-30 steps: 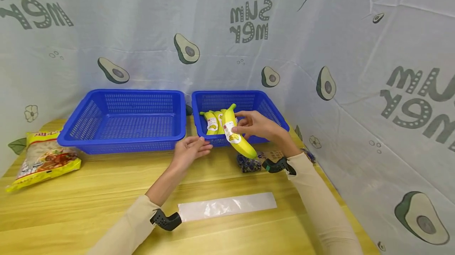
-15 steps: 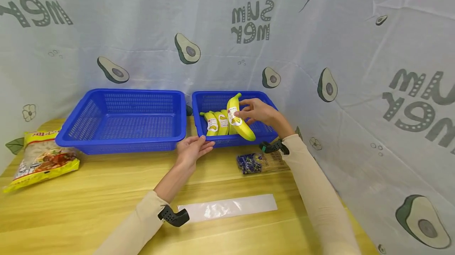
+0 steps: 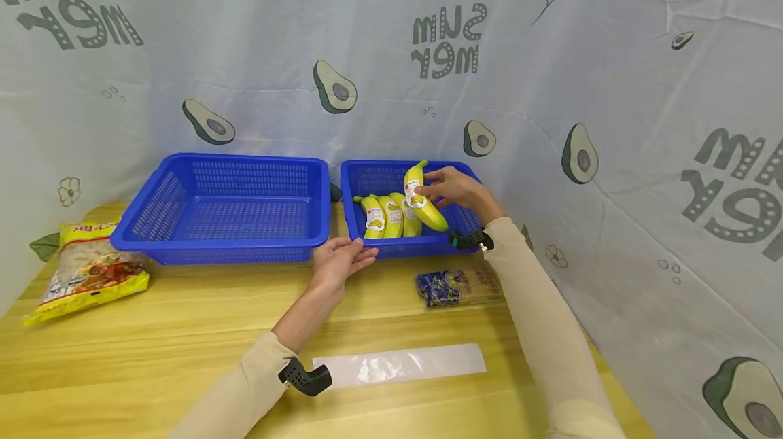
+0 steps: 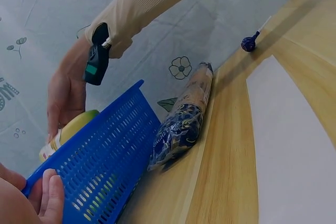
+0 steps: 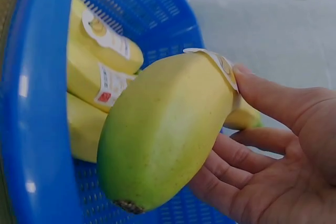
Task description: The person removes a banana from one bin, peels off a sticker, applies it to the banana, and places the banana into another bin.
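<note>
Near edge of the table (image 3: 183,330): a clear plastic strip (image 3: 400,365) lies flat between the two forearms, bare wood on all sides of it. Further in, a dark blue packet (image 3: 455,287) lies just in front of the right basket (image 3: 408,245), close to its front wall but apart from it. Left hand (image 3: 339,261) rests fingers straight and relaxed against that basket's front left corner rim, holding nothing. Right hand (image 3: 455,189) is over the basket interior, fingers and thumb curled round a banana (image 3: 423,202); fruit is tilted, stem end up toward the back wall, lower end above the basket floor. Three more bananas (image 3: 391,216) lie side by side in the left half of the basket; right half is open floor. Left basket (image 3: 226,211) sits just beside, rims nearly touching. A noodle bag (image 3: 85,270) lies at the far left table edge, well apart. A printed sheet (image 3: 550,85) backs everything closely.
</note>
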Demonstrator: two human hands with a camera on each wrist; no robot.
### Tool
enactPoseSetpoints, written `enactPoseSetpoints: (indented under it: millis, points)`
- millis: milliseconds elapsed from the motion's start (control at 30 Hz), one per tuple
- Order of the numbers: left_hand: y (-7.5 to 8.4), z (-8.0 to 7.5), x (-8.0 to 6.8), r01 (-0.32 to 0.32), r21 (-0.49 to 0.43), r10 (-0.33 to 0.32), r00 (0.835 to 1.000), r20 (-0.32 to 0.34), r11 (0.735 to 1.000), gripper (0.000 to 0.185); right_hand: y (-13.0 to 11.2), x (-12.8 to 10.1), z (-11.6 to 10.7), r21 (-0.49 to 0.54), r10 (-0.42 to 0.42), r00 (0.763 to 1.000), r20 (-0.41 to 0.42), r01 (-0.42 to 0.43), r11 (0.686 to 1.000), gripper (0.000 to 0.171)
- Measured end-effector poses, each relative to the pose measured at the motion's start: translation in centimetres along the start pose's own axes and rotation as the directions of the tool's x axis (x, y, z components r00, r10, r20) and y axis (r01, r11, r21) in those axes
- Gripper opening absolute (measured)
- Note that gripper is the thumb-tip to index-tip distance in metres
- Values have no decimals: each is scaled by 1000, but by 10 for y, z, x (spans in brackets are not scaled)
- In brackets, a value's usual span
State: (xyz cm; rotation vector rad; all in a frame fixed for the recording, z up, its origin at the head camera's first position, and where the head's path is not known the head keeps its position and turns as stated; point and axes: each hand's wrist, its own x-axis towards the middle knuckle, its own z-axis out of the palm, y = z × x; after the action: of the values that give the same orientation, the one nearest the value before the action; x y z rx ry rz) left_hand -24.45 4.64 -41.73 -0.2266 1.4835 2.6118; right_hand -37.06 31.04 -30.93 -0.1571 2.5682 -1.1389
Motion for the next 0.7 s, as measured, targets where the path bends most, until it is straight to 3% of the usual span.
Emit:
enactPoseSetpoints:
  millis: [233,433,700]
  points:
    - [1,-2,1,-5,7,5,1000,1,1000,14,11,19,-6,31,34,999,14,-35,999,74]
    - [1,-2,1,-16,17,16,1000,10,1000,14,22,29,-12,3,95,995,-16,-95,996,75]
    - [0,-2,2,-35,20,35,999,12,999,12,37,41,-15,43,176,983,-47,-174,984,76]
